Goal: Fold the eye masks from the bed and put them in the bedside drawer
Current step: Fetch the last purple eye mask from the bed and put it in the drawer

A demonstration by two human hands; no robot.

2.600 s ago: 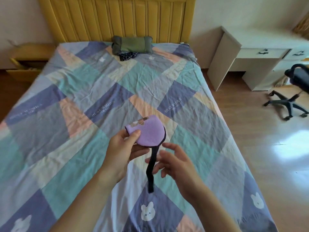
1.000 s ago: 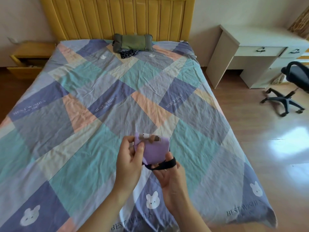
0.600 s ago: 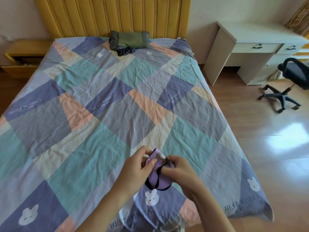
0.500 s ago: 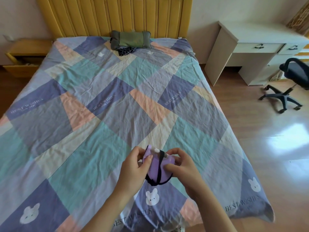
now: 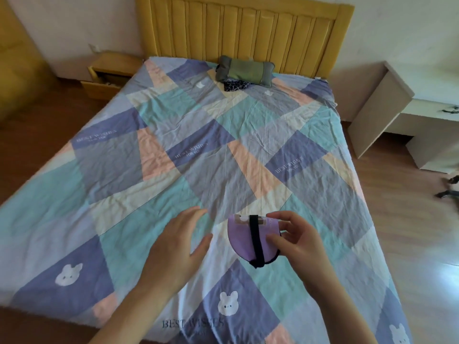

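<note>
Head camera view, looking down over the foot of the bed: the right hand [image 5: 295,242] holds a folded purple eye mask [image 5: 244,238] just above the patchwork quilt [image 5: 173,135], thumb pressed on its face and fingertips over its top right edge, so this grip is closed on the mask. A black elastic strap [image 5: 255,240] runs top to bottom across the mask's face and loops under its lower edge. To the left of the mask, apart from it, the left hand [image 5: 177,247] hovers over the quilt with fingers spread and nothing in it; its grip is open. White bunny prints and "BEST WISHES" lettering mark the near quilt panels. At the far end of the bed a green pillow [image 5: 244,72] lies against the yellow padded headboard [image 5: 244,33], with a dark patterned piece of cloth [image 5: 234,84] just in front of it; whether that is another eye mask I cannot tell. At far left a wooden bedside cabinet [image 5: 115,67] stands beside the bed, its drawer [image 5: 99,88] pulled open. On the right, across the wooden floor [image 5: 407,219], stands a white worktop [image 5: 387,105].
</note>
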